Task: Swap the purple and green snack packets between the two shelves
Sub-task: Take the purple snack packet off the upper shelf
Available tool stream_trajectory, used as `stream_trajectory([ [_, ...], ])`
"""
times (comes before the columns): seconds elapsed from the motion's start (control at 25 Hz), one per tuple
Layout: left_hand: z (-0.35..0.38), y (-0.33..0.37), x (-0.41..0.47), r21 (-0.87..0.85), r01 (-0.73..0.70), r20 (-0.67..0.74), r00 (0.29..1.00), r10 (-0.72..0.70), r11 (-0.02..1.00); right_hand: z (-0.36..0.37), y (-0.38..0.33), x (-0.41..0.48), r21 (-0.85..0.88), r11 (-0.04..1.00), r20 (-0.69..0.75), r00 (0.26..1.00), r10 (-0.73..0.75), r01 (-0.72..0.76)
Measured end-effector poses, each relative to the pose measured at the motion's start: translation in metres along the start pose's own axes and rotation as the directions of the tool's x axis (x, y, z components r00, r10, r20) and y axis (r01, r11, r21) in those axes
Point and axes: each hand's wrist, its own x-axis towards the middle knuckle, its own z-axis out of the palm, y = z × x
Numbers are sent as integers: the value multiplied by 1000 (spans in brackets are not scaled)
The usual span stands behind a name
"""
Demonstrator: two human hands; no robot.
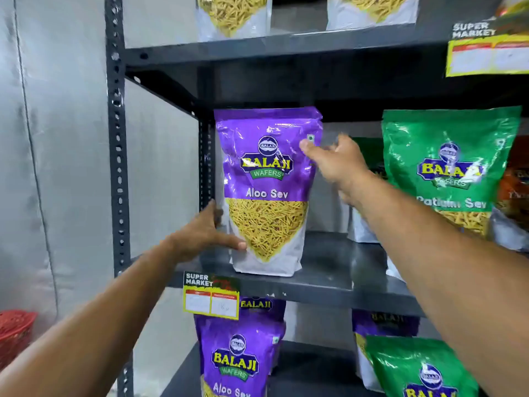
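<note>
A purple Aloo Sev packet (266,193) stands upright on the middle shelf (329,279), near its left end. My left hand (206,233) holds its lower left edge, thumb on the front. My right hand (335,164) grips its upper right edge, thumb on the front. To the right on the same shelf stands a green packet (449,167), with another green one (369,156) partly hidden behind my right hand. On the lower shelf (303,368) are a purple packet (237,359), a second purple one (383,325) further back, and a green packet (418,371) at the right.
The rack's perforated dark post (117,167) rises at the left, beside a grey wall. Price tags (211,296) hang from the shelf fronts. White-and-yellow packets (232,15) sit on the top shelf. An orange packet (515,187) is at the far right, a red basket (14,333) at the lower left.
</note>
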Motion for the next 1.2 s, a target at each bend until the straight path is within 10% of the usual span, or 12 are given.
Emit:
stream_trajectory([
  [0.2,19,-19,23,-227,21,271,962,42,974,26,18,31,390,919,171,985,-3,-65],
  [0.88,108,39,-131,-246,-13,95,995,37,969,-54,-14,-100,638,770,273,934,-232,5],
  [1.2,222,-89,-237,-207,305,-58,945,-322,930,-71,135,-226,470,826,349,925,149,-310],
])
